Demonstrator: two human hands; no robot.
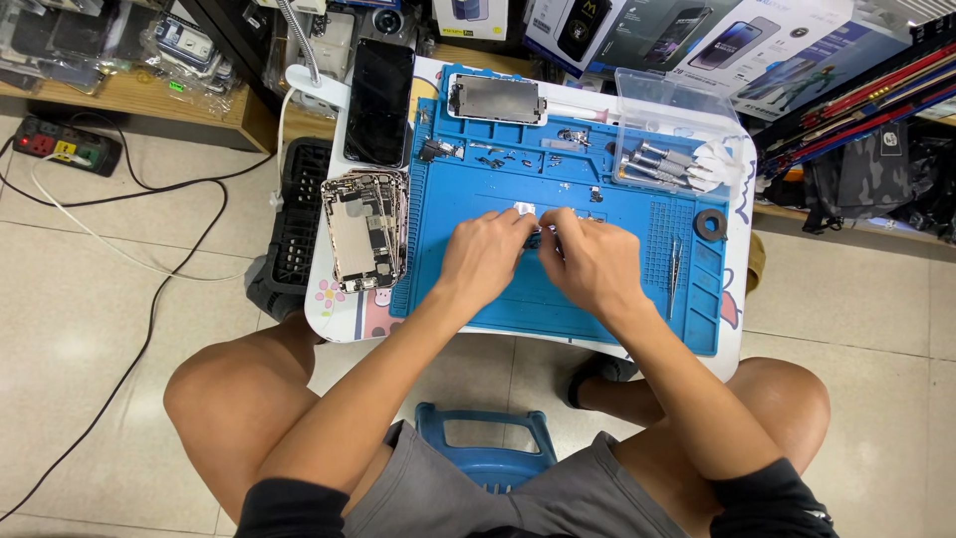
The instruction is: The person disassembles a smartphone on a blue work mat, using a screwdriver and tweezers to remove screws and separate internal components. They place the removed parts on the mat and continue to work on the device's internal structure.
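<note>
Left hand (485, 254) and right hand (588, 261) pinching 1 small metal part (539, 232) between fingertips, mid blue mat (558, 179). Beyond that part, near the mat's far edge, a phone frame (495, 99). Off the mat's left edge, a stack of phone boards (364, 229). At the far right corner, a clear tray of screwdrivers (669, 149).

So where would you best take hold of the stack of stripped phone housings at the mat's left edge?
Probably by the long sides of the stack of phone housings, coming from above. It lies flat, its long edges stand free, and its left side overhangs the white table. The left hand is nearest.
</note>
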